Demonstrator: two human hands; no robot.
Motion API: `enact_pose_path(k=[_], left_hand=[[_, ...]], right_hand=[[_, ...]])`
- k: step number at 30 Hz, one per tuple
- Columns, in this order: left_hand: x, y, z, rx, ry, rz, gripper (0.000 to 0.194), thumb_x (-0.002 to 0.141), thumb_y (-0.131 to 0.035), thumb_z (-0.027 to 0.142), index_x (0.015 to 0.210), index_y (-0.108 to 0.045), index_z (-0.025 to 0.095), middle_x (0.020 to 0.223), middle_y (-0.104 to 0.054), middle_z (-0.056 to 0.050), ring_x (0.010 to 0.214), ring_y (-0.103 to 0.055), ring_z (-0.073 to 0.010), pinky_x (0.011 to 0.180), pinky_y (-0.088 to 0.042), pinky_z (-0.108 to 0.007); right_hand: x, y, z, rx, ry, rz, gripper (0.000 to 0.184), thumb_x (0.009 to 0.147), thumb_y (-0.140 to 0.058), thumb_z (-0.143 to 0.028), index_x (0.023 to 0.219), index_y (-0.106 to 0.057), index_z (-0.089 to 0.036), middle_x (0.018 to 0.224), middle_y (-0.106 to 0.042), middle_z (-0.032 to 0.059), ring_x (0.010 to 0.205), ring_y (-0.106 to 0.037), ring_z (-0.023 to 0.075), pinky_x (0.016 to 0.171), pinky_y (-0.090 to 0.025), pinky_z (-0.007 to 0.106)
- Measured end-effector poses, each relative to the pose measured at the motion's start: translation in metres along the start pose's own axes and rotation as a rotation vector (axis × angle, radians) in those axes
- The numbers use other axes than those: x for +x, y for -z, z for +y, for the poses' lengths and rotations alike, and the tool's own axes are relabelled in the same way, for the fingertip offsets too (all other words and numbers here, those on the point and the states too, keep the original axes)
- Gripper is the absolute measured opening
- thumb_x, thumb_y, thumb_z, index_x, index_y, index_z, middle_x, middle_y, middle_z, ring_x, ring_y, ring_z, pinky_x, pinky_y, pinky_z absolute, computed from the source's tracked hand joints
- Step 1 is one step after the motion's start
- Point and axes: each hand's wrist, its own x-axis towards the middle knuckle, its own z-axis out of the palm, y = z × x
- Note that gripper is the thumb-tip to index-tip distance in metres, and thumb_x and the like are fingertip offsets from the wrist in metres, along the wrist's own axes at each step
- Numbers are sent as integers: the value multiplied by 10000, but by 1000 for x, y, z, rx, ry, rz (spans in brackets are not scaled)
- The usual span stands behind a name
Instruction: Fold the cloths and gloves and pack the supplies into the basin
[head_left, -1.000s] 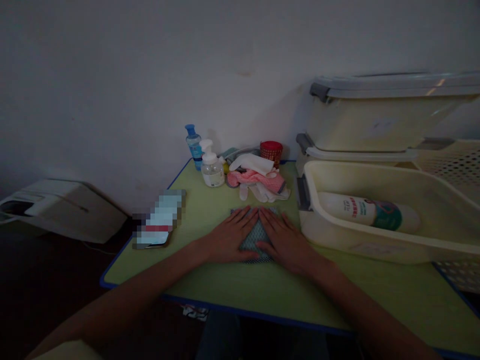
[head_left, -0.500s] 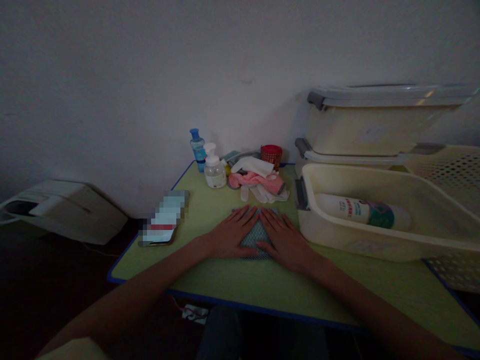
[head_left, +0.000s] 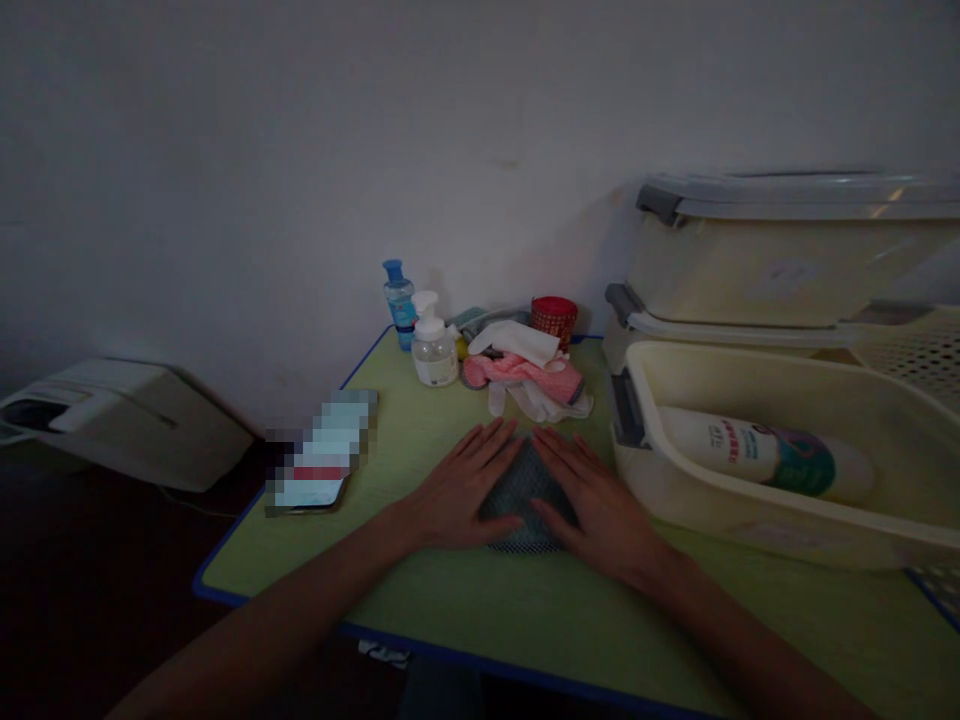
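Note:
A grey-green woven cloth (head_left: 525,500) lies flat on the green table (head_left: 525,620), partly hidden by my hands. My left hand (head_left: 465,487) rests palm down on its left side, fingers stretched out and thumb pointing inward. On the right side my right hand (head_left: 596,500) lies flat with fingers extended. The fingertips of both hands come close together near the cloth's far edge. Beyond them sits a pile with a pink cloth (head_left: 525,374) and white pieces of fabric (head_left: 517,342).
Behind stand a blue bottle (head_left: 400,308), a pump bottle (head_left: 433,352) and a red basket (head_left: 555,320). A phone (head_left: 322,455) lies at left. On the right, a cream bin (head_left: 750,530) holds a white-and-green bottle (head_left: 765,455); lidded boxes (head_left: 750,270) are stacked behind it.
The view has shifted slightly, so the table's things appear lower and the bin farther right. Both hands stay flat on the cloth, their thumbs still pointing inward.

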Motion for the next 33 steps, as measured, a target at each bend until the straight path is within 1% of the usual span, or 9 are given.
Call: enact_pose_path(k=[3,8,14,18,23,25,27,31,33], left_hand=[[0,-1,0,0,57,13,763,829,-349,586,1385,-203,84,1480,-96,-169,1374,-37,-239,1105,-126,-433],[2,-2,1,87,132,-117,817,815,-378,588,1390,-158,50,1472,-97,-192,1369,-49,-253,1103,-122,-426],[4,0,3,128,139,-171,822,817,-385,568,1391,-133,35,1473,-66,-196,1368,-31,-258,1102,-118,-408],[6,1,4,109,147,-174,820,819,-369,577,1388,-147,29,1472,-64,-197,1368,-36,-259,1102,-115,-408],[5,1,-1,25,144,-157,852,793,-406,600,1391,-150,49,1471,-89,-192,1368,-58,-253,1104,-115,-432],[3,3,-5,-48,136,-123,851,787,-432,593,1391,-155,61,1472,-103,-187,1369,-70,-244,1106,-126,-440],[2,5,-8,-118,142,-35,799,797,-459,541,1383,-193,67,1469,-146,-180,1368,-106,-234,1108,-140,-443],[2,5,-4,-211,204,205,547,836,-445,345,1326,-350,122,1424,-314,-140,1325,-268,-214,1093,-235,-428],[2,1,4,-234,222,232,495,848,-412,289,1320,-367,150,1405,-356,-119,1302,-317,-207,1075,-284,-420]], right_hand=[[0,-1,2,-6,16,-27,575,861,-393,-366,1338,-347,-49,1380,-368,188,1295,-312,258,1049,-286,481],[-2,-8,6,-23,28,-161,705,856,-347,-537,1366,-302,-54,1412,-301,193,1320,-247,272,1060,-251,492],[0,-10,4,-66,4,-199,721,857,-325,-554,1357,-315,-34,1417,-291,196,1317,-252,283,1057,-257,482],[1,-7,1,-70,-7,-227,734,858,-316,-558,1359,-306,-22,1424,-270,197,1316,-252,286,1062,-247,477],[0,-5,2,-13,-20,-205,737,848,-332,-567,1357,-315,-34,1417,-289,194,1315,-256,283,1058,-256,487],[-1,-4,4,25,-18,-187,737,833,-376,-560,1358,-318,-46,1409,-307,196,1313,-263,283,1056,-259,494],[-1,-3,5,52,-22,-159,694,843,-393,-518,1356,-326,-56,1401,-328,189,1307,-280,277,1059,-258,494],[1,-3,3,61,-58,-57,510,894,-343,-331,1324,-382,-60,1369,-395,166,1278,-346,243,1061,-283,462],[2,-5,1,55,-59,-17,478,883,-355,-266,1318,-393,-72,1358,-414,161,1270,-360,239,1051,-310,458]])
